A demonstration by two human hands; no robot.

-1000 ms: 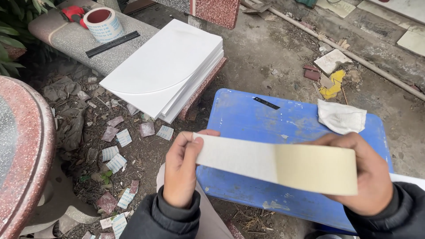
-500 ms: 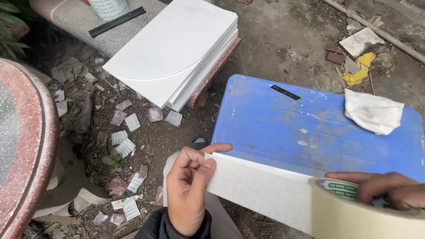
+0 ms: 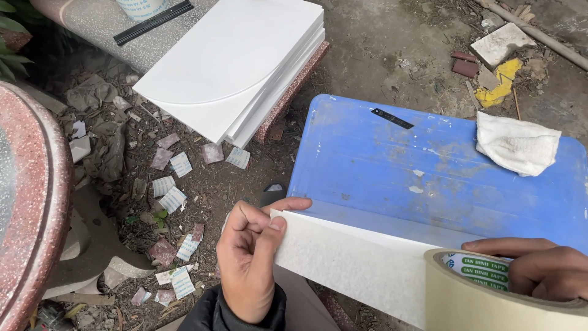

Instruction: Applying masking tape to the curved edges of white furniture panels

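left hand point(image 3: 248, 263) pinching free end of tape strip point(image 3: 343, 260) | right hand point(image 3: 539, 270) clenched around masking tape roll point(image 3: 490, 294), strip stretched taut between them above the blue plastic table point(image 3: 392, 165) | risk, we judge: strip could twist, fold onto itself or pick up ground dirt if tension slackens | white rag point(image 3: 517, 144), stacked white panels point(image 3: 239, 64) near

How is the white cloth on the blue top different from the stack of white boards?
The cloth is soft, crumpled and small; the stack of boards is stiff, flat and far larger. The cloth lies on the blue top, while the boards rest on a speckled stone bench. Both are white, and neither hand touches them.
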